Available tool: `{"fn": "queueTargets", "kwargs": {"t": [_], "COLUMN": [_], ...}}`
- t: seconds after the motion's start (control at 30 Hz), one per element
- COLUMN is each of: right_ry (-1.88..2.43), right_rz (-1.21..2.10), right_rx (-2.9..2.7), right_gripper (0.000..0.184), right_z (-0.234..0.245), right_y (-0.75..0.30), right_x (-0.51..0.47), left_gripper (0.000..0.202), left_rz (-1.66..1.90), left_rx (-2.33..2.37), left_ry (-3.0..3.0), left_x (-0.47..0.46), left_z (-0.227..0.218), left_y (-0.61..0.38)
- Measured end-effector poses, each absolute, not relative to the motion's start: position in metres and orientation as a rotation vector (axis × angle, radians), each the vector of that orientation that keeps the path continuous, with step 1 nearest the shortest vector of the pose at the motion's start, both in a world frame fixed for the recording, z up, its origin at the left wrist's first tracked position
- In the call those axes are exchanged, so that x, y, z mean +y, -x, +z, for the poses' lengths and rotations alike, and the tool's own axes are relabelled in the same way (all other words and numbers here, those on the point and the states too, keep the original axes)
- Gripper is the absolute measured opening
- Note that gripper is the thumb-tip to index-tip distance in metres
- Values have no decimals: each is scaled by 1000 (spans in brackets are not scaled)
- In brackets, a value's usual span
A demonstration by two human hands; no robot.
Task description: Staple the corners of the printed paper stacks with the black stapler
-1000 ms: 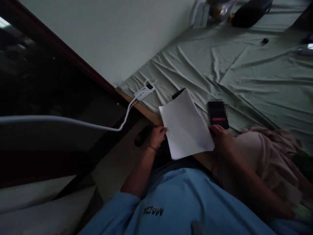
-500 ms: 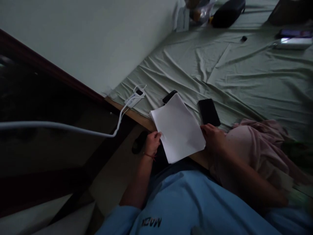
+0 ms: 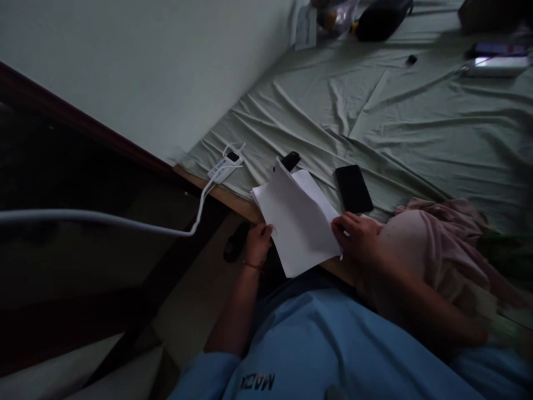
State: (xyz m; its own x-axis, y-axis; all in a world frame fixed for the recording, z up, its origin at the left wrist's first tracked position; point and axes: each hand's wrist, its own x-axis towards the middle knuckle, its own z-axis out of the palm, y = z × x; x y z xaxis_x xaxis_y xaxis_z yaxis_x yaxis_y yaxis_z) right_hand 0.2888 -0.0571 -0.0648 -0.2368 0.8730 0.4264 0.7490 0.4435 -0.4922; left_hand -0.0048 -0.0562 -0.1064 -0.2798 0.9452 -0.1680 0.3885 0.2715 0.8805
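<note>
I hold a white sheet of paper (image 3: 293, 225) over the near edge of a bed covered in a pale green sheet (image 3: 400, 122). My left hand (image 3: 258, 244) pinches the paper's left edge. On the paper's right edge my right hand (image 3: 358, 239) grips with curled fingers. The top of the paper bends over into a fold, and a second layer shows behind it. A black phone (image 3: 353, 189) lies flat on the bed just past my right hand. A small dark object (image 3: 289, 161) lies behind the paper's top.
A white charger with its cable (image 3: 222, 166) sits at the bed's corner, the cable running left. Pink cloth (image 3: 445, 250) is bunched at my right arm. At the far end lie a dark bag (image 3: 381, 19), a lit device (image 3: 495, 64) and a plastic bag (image 3: 333, 16).
The paper was flat a second ago; now its upper part is bent forward into a fold. My right hand has slid inward along the paper's right edge. The view has shifted slightly.
</note>
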Motion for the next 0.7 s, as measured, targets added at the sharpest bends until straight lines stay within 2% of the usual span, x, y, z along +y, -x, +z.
{"fn": "queueTargets", "kwargs": {"t": [0.17, 0.43, 0.7], "right_ry": [1222, 1549, 1461], "right_rz": [354, 240, 656], "right_rx": [-2138, -2064, -1994], "right_gripper": [29, 24, 42], "right_z": [-64, -68, -56], "right_y": [-288, -292, -297], "right_x": [-59, -54, -54], "left_gripper": [33, 34, 35], "left_rz": [912, 974, 991], "left_rx": [1868, 1857, 1852], "left_ry": [-1224, -1242, -1260], "left_x": [-56, -57, -57], "left_z": [-96, -105, -111], "left_y": [0, 1, 2]}}
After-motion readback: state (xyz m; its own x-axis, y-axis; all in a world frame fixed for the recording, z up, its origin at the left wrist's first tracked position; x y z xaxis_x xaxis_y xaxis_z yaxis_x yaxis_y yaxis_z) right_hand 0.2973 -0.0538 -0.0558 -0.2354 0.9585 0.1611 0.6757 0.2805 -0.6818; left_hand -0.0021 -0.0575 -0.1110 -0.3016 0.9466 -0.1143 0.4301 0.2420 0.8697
